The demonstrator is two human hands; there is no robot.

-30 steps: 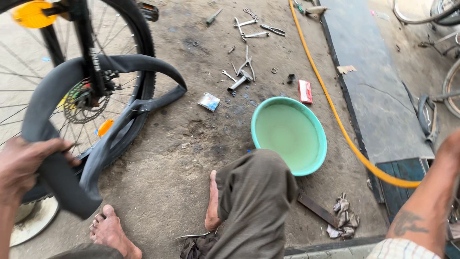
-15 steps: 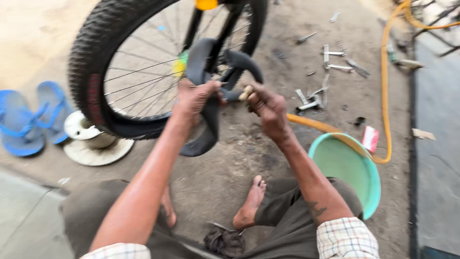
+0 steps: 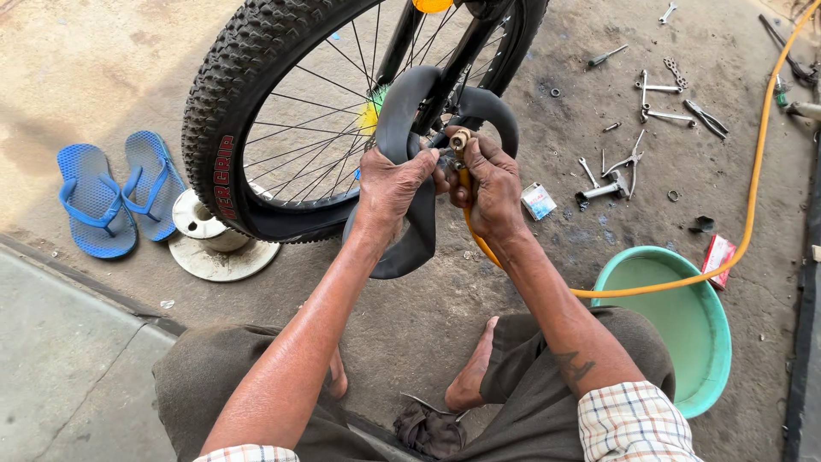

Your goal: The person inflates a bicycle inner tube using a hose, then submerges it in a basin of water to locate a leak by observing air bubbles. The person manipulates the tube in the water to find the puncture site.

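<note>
The left hand (image 3: 395, 184) is wrapped tight around a black inner tube (image 3: 402, 120). The tube loops up in front of the knobby bike wheel (image 3: 224, 128). The right hand (image 3: 489, 186) sits just beside the left, at its 3 o'clock. Its fingers pinch the brass end of the yellow air hose (image 3: 753, 184) where it meets the tube; the valve itself is hidden under the fingers.

The step in hand looks like putting air into the tube. The next move calls for pushing the hose end straight and holding the tube steady so no air leaks out.

A green basin (image 3: 684, 321) sits at 4 o'clock from the hands. Spanners and pliers (image 3: 629, 162) lie at 2 o'clock. Blue flip-flops (image 3: 115, 192) lie far off at 9 o'clock.
</note>
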